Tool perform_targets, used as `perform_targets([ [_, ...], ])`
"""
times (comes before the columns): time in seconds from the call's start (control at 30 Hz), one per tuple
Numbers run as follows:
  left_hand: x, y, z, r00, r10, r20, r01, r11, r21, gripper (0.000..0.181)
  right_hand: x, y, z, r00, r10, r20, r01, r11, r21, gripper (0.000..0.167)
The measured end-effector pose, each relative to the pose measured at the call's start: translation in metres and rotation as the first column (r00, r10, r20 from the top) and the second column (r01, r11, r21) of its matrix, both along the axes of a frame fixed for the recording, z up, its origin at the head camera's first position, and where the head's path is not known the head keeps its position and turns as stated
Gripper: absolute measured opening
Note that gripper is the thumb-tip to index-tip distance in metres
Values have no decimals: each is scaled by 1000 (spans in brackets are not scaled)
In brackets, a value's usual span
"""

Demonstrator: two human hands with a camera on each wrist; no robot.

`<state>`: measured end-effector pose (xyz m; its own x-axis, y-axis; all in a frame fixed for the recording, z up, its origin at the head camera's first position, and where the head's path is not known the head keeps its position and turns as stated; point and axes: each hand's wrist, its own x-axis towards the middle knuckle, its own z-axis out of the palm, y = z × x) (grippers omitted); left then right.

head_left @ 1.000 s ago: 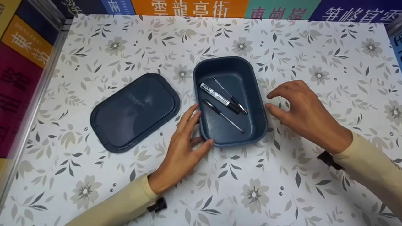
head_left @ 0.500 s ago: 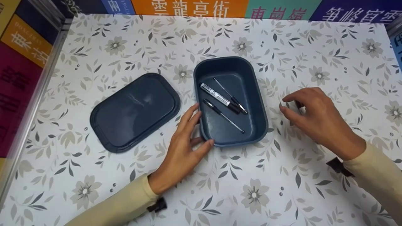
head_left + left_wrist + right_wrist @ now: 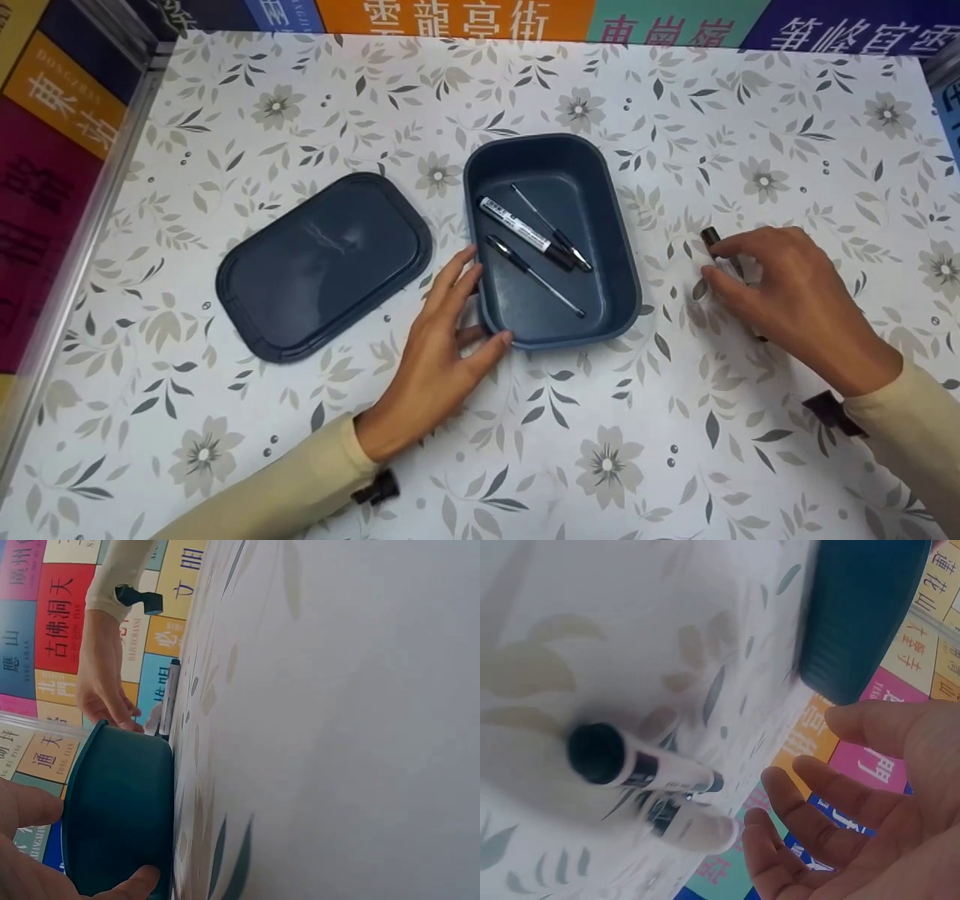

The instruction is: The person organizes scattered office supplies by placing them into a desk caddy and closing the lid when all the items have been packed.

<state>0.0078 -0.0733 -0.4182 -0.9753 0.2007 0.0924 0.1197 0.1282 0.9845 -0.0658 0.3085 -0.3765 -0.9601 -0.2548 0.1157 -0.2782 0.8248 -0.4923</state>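
- R hand (image 3: 799, 300): grips nothing; fingers loosely bent, thumb & index apart, just above/beside white cyl. marker w/ black cap (image 3: 664, 767) on white floral-print tabletop (image 3: 607, 397).
- Small white item w/ dark band (image 3: 697, 831) next to marker; ID unclear.
- L hand (image 3: 431, 367): fingers fairly straight, touching L side & near-L corner of dark-blue rounded-rect. plastic box (image 3: 517, 311).
- In box: 2nd white/black marker (image 3: 514, 223), 2 slim clear/black pens (image 3: 531, 274).
- Dark-blue plastic lid (image 3: 324, 266) flat, L of box.

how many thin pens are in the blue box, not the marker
2. In the blue box, the far pen lies beyond the white marker; the near pen lies on its other side, closer to the left hand. No others show inside.
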Motion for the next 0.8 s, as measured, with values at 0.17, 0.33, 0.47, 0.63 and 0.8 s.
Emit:
perform_targets([
  [0.17, 0, 0, 1, 1000, 1, -3, -1, 1000, 1, 87, 4, 9, -1, 999, -30, 27, 29, 999, 12, 24],
  [0.33, 0, 0, 0, 1000, 0, -13, -1, 1000, -6, 86, 7, 15, -3, 997, -67, 27, 66, 997, 34, 25],
  [0.47, 0, -1, 0, 1000, 4, -20, -4, 1000, -25, 85, 8, 18, -5, 995, -88, 37, 86, 995, 51, 25],
  [0.63, 0, -1, 0, 1000, 2, -17, -3, 1000, -21, 85, 12, 22, -8, 995, -92, 25, 91, 994, 65, 24],
  [0.8, 0, 0, 0, 1000, -4, -9, 4, 1000, 7, 86, 18, 27, -13, 995, -93, 17, 92, 992, 90, 24],
])
